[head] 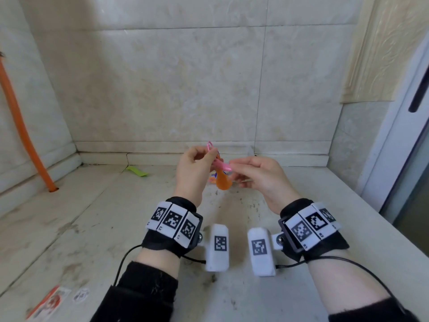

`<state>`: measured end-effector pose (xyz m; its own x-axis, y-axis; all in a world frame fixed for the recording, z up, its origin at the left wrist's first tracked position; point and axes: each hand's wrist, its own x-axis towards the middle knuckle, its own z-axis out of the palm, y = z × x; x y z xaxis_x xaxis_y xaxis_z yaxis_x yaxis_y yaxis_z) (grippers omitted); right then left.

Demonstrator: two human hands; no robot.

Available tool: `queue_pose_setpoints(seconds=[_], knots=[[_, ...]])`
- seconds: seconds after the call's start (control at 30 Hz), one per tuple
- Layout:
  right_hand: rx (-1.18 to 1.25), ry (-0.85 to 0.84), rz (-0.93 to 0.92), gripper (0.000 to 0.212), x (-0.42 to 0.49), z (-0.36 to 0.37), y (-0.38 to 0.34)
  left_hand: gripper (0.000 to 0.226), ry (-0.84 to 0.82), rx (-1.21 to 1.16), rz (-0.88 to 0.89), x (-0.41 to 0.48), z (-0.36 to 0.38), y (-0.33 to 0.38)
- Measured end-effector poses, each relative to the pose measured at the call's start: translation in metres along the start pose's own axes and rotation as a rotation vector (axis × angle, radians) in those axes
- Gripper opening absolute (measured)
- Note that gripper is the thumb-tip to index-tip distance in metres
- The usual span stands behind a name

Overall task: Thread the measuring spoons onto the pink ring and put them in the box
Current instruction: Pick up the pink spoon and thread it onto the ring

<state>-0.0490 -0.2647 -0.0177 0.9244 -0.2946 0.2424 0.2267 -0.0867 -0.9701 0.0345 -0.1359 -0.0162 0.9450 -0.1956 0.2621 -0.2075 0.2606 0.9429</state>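
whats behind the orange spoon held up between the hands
Just left of the orange spoon, bits of something multicoloured show on the counter. The spoon and the left hand cover the rest, so what it is cannot be told.

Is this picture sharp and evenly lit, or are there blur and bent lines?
Head view: light is soft and even, without glare. Head view: the wide lens bows the tile seams and the long orange pipe at the left. Head view: the thin pink plastic ring and orange plastic spoon between the left hand and right hand look slightly soft.
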Motion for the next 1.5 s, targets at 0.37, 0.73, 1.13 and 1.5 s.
queue_pose_setpoints(seconds=[0.37,0.73,1.13,1.5], knots=[[0.204,0.166,-0.028,0.006,0.003,0.0,-0.002,0.011,-0.083,0.121,0.132,-0.007,0.002,0.003],[0.29,0.303,-0.018,0.016,0.004,-0.003,-0.002,0.006,-0.127,0.016,0.005,-0.009,0.003,0.006],[0.352,0.264,-0.154,0.023,0.005,0.001,-0.003,0.005,-0.16,0.28,0.174,-0.014,0.006,0.01],[0.223,0.264,-0.172,0.013,0.01,0.0,0.007,0.004,-0.138,0.431,0.285,-0.008,0.002,0.002]])
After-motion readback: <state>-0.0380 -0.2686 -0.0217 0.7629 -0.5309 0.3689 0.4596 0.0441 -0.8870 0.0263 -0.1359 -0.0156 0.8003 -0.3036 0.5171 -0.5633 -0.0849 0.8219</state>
